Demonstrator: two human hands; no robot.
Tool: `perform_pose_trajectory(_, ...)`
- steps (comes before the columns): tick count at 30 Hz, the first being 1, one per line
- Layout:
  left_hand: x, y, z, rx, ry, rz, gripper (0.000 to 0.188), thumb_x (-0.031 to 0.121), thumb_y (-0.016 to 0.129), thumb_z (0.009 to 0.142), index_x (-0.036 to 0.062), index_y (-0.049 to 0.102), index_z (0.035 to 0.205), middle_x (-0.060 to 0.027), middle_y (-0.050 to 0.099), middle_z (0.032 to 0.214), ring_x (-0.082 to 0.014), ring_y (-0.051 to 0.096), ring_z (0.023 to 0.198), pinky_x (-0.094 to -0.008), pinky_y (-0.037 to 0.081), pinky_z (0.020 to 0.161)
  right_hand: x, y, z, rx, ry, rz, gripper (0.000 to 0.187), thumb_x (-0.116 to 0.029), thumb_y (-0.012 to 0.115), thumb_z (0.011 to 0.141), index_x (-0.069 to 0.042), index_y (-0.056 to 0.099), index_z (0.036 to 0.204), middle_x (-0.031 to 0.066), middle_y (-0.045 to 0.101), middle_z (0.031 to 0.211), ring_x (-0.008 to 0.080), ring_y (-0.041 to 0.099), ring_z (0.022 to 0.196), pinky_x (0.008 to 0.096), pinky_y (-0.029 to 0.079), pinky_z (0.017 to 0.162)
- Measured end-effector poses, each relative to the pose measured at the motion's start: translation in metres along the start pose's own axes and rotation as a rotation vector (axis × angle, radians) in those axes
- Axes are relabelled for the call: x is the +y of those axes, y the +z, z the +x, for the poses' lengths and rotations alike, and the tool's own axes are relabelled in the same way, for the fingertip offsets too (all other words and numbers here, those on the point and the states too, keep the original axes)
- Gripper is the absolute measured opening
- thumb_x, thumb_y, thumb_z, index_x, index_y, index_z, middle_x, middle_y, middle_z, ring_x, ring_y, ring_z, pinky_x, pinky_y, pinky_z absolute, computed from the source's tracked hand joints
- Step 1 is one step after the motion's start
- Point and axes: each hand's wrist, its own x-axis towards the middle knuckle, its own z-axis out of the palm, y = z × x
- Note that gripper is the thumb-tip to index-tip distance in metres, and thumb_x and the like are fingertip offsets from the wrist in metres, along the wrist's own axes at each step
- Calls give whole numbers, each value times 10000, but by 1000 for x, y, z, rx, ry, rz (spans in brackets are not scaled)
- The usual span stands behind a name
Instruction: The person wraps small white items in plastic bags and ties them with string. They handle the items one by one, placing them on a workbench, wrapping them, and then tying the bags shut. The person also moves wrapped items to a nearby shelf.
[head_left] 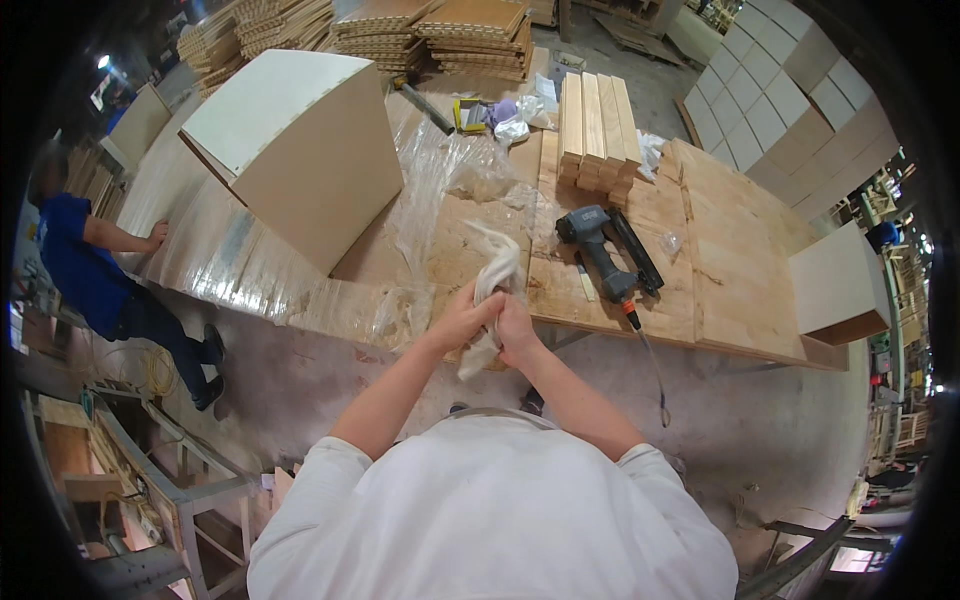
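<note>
A crumpled white cloth (498, 255) is bunched between my hands, just above the near edge of the workbench (640, 300). My left hand (466, 318) is closed around it, pressed up against my right hand (514, 326), which also grips it. One end of the cloth rises toward the bench and the other hangs below my hands. To the right lies a grey nail gun (598, 245), with a hose running off the bench edge. Beyond it, pale wooden strips (598, 125) are stacked.
A large white panelled box (325, 165) stands on the left over plastic film. A hammer (425, 106) and a yellow-black tool (468, 115) lie farther back. Another white box (835, 280) sits at the right end. A co-worker in blue (80, 250) stands at left.
</note>
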Motion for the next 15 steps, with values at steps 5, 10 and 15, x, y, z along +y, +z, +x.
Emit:
perform_pose_trajectory(5, 10, 11, 13, 434, 99, -83, 379, 375, 434, 949, 27, 581, 975, -3, 592, 867, -102, 543, 808, -251, 437, 724, 4, 15, 10, -96, -465, -443, 301, -227, 375, 952, 12, 554, 910, 38, 567, 834, 133, 530, 809, 293, 429, 723)
perform_pose_trajectory(10, 29, 20, 9, 622, -177, -359, 487, 479, 356, 947, 51, 589, 935, -38, 620, 856, -155, 586, 777, -286, 472, 693, -8, 3, 6, -222, -621, -863, 179, -187, 462, 926, -11, 494, 933, 109, 506, 769, 234, 506, 736, 341, 396, 687)
perform_pose_trajectory(15, 56, 1, 8, 326, -68, -892, 621, 596, 297, 909, 81, 484, 1200, -81, 575, 1095, -224, 584, 933, -366, 494, 794, -46, 14, -2, -343, -428, -732, 420, -193, 578, 876, -8, 409, 1213, 68, 525, 977, 184, 523, 902, 298, 412, 781)
